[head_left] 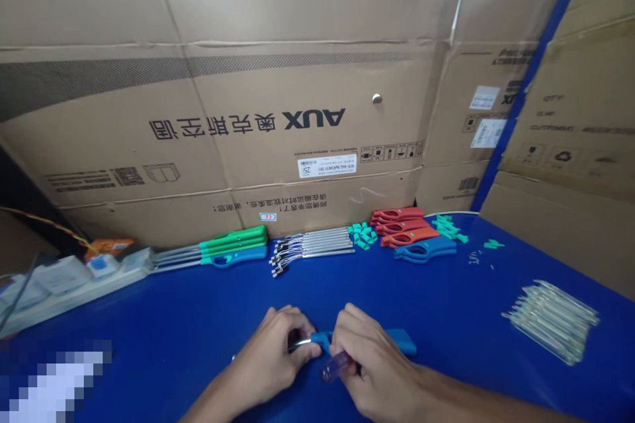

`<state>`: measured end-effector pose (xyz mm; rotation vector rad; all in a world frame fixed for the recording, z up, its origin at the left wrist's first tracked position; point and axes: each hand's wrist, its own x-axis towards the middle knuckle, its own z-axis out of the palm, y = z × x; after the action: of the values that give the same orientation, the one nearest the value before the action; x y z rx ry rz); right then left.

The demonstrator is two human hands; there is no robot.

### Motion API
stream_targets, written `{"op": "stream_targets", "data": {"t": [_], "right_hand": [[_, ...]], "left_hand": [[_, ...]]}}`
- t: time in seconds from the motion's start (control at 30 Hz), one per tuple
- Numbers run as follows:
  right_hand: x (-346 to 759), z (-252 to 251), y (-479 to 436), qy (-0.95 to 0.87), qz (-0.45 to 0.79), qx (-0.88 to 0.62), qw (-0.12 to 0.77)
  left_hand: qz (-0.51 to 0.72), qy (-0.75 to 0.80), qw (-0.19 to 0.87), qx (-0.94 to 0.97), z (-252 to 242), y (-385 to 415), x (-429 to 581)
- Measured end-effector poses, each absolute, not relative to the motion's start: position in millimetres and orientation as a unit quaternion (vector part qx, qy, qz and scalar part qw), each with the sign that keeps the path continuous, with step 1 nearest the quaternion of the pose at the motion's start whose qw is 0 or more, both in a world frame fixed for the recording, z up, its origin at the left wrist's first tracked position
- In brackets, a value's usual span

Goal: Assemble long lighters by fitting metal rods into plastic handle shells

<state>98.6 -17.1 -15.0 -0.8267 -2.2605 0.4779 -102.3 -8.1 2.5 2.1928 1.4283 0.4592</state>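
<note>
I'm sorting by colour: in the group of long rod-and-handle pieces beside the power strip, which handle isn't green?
The blue handle, in front and nearest the left hand; the green handles lie behind it.

The single head view looks forward and down from the person's own side of the blue desk (pixel 198 310), above its near part. It faces the desk's far edge, where an upright AUX carton panel (pixel 248 79) fills roughly the upper half of the frame. The left hand (pixel 280 344) and right hand (pixel 364 357) sit low and central, nearest the lens. The span is wide, from the power strip (pixel 92 291) by the desk's left side to another cardboard panel (pixel 570 125) along its right edge.
</note>
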Motion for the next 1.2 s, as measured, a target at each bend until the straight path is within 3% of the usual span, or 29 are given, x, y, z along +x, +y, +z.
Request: {"op": "stream_targets", "data": {"t": [0.3,0.47,0.57,0.77,0.93,1.2], "right_hand": [[122,21,8,-0.845,0.141,-0.310,0.413],[143,19,37,-0.848,0.137,-0.449,0.247],[143,12,39,-0.860,0.146,-0.455,0.177],[143,33,23,-0.870,0.229,-0.406,0.162],[146,39,22,-0.878,0.310,-0.355,0.078],[138,33,12,-0.890,0.271,-0.336,0.145]], "left_hand": [[0.150,0.530,0.224,0.804,7,-9,-101],[0.118,0.510,0.218,0.823,20,-10,-106],[0.104,0.494,0.197,0.841,23,-11,-112],[0.092,0.470,0.096,0.873,30,-11,-111],[0.150,0.457,0.095,0.871,24,-14,-99],[0.193,0.417,0.117,0.881,11,-23,-87]]}}
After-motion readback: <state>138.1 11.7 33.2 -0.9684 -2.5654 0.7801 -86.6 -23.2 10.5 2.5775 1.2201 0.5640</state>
